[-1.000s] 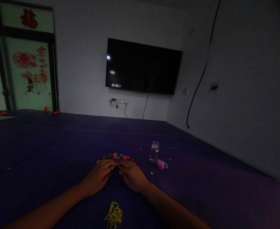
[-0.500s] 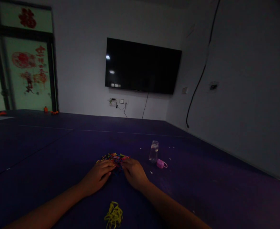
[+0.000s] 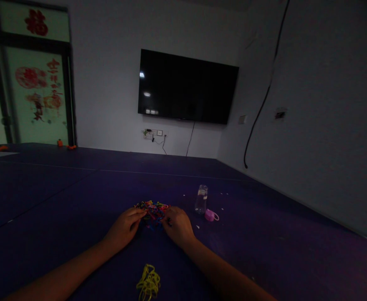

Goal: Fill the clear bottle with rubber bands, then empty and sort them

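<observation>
A heap of small multicoloured rubber bands (image 3: 153, 212) lies on the purple surface between my two hands. At its left edge, my left hand (image 3: 124, 228) has its fingers together, the tips touching the bands; what they pinch is hidden. On the right side my right hand (image 3: 179, 226) is curled closed, and a dark rubber band (image 3: 169, 221) shows between its thumb and fingers. Nearer to me, between my forearms, sits a separate tangle of yellow rubber bands (image 3: 148, 283).
Right of my right hand, a clear bottle (image 3: 201, 200) stands uncapped beside a pink lid (image 3: 211, 215) with a loop. White scraps (image 3: 198, 227) lie around them. The wide purple mat (image 3: 61, 188) reaches the wall, where a black television (image 3: 188, 87) hangs. Orange objects (image 3: 72, 147) rest far left.
My left hand has drawn slightly left, uncovering more of the heap. My right fingers have curled in, and a dark band now shows at them. The bottle and yellow bands stay put.
</observation>
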{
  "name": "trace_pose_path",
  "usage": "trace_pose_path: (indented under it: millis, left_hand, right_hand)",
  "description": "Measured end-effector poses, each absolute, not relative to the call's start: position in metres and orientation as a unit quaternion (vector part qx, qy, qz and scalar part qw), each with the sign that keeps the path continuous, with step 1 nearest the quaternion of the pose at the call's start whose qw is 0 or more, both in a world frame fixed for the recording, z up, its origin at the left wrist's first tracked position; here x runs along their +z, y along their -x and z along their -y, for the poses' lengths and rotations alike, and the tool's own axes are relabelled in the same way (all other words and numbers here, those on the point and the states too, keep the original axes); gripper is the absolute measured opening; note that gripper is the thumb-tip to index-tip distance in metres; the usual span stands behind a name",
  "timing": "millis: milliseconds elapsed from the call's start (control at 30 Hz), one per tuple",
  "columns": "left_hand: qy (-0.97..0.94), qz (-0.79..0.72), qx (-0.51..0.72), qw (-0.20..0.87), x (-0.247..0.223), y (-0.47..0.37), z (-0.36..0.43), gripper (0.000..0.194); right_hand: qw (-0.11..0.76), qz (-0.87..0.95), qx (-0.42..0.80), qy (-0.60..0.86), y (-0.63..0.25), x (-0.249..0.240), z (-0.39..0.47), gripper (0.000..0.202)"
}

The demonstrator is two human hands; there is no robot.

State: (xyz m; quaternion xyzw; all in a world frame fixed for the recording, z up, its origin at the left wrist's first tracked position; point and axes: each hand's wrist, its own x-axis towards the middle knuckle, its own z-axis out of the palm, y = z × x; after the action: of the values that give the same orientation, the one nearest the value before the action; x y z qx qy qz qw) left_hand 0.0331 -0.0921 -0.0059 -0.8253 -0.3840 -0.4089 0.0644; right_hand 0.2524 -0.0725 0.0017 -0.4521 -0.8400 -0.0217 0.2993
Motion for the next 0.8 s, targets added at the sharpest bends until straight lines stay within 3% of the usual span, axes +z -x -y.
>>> trace_pose_path:
  millis: [133, 400, 800]
  left_hand:
    - [0.806, 0.400, -0.435, 0.035, -0.0030, -0.0332, 0.0935, 0.027]
    - [0.794, 0.419, -0.439, 0.038, -0.0061, -0.0357, 0.0913, 0.026]
    - [0.797, 0.458, -0.393, 0.023, -0.0021, -0.0407, 0.0955, 0.019]
  right_hand:
    - [0.292, 0.884, -0.013, 0.365, -0.2506, 0.0035, 0.0764, 0.015]
    - [0.171, 0.945, -0.002, 0.280, -0.2467, 0.0072, 0.0809, 0.040]
    - [0.178, 0.951, -0.011, 0.254, -0.2465, 0.0096, 0.0798, 0.034]
